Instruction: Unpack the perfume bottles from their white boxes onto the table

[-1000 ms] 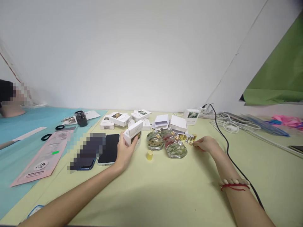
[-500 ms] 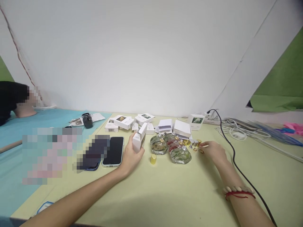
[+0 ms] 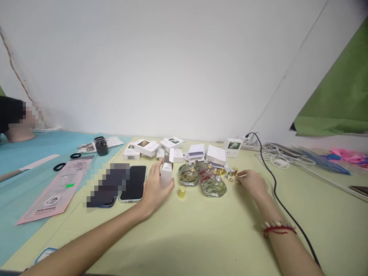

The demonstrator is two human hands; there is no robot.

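My left hand [image 3: 153, 193] is wrapped around a small white cardboard box [image 3: 166, 176], which stands upright with its top flap open. On the right, my right hand [image 3: 253, 186] has its fingertips pinched together beside small gold and silver caps [image 3: 230, 173]; whatever is between them is too small to make out. Between the hands are several clear glass perfume bottles, among them a green-tinted bottle [image 3: 213, 188] and one with a yellowish pattern [image 3: 189, 176]. A single gold cap [image 3: 181, 192] stands in front of them, close to my left fingertips.
White boxes [image 3: 146, 147] lie along the wall, and another box [image 3: 233, 147] stands at the back right. Left are a phone [image 3: 133, 184], a pink packet [image 3: 59, 195] and a dark jar [image 3: 101, 146]. A black cable [image 3: 276, 184] curves past my right arm.
The white box in my left hand has gone from tilted to more upright, its open top now showing. My right hand stays at the small caps. The whole view has shifted slightly.
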